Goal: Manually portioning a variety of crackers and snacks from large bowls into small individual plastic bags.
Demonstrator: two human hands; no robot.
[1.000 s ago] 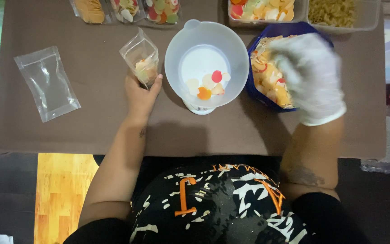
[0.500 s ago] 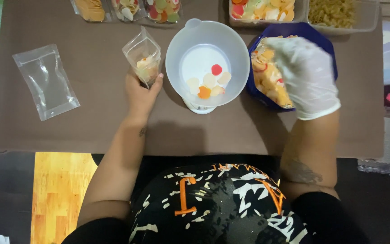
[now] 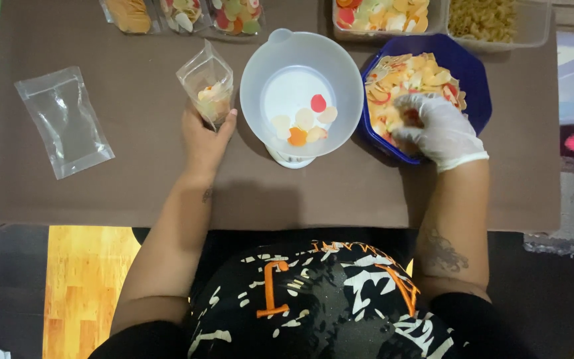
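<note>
My left hand (image 3: 204, 133) holds a small clear plastic bag (image 3: 207, 83) upright on the brown table; a few coloured chips lie in its bottom. My right hand (image 3: 433, 126), in a white glove, is down in a blue bowl (image 3: 474, 86) full of yellow, orange and red chips, its fingers curled around some of them. Between the two hands a white bowl (image 3: 300, 66) stands on a small scale and holds several round chips.
An empty clear bag (image 3: 64, 119) lies flat at the table's left. Filled bags (image 3: 181, 13) line the far edge, next to two clear tubs, one of chips (image 3: 386, 13) and one of pasta (image 3: 486, 20). The brown table (image 3: 134, 193) ends just before my body.
My right hand has drawn back toward me and curled its fingers into the chips in the blue bowl. The left hand and its bag have stayed put.
</note>
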